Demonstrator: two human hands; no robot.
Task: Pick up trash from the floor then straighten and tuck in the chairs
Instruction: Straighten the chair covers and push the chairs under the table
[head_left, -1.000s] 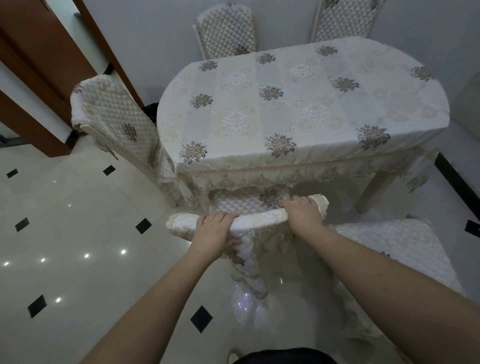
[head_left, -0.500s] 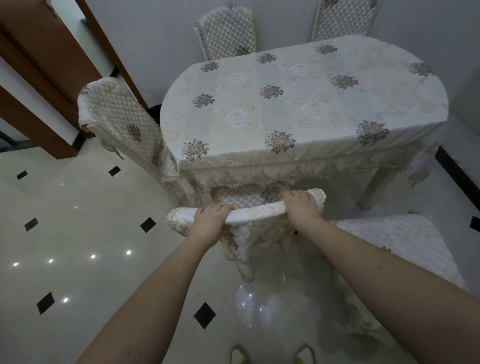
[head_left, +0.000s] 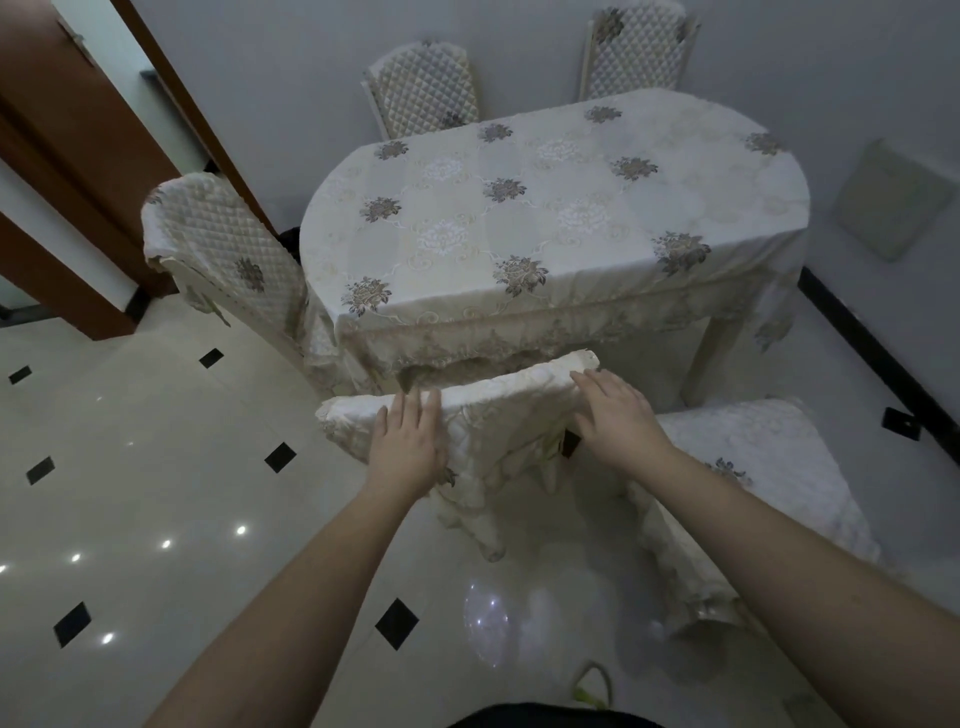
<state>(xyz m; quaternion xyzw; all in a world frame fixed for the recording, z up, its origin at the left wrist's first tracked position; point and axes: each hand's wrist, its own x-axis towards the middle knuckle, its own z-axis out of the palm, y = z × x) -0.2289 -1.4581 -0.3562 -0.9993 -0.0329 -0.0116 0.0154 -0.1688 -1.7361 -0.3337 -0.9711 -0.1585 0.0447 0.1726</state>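
A chair with a cream quilted cover stands right in front of me, its seat hidden under the table's near edge. My left hand lies flat with straight fingers against the left part of its backrest. At the backrest's right end my right hand touches the top with straight fingers. Neither hand grips anything. Another covered chair stands out from the table at my right, its seat fully in view.
The table carries a cream flowered cloth. A covered chair stands at its left end, two more at the far side by the wall. A brown door frame is at left, and a pale square cushion lies on the floor at right.
Both hands have let go of the backrest top and now lie flat on it. The chair has moved farther in under the table.
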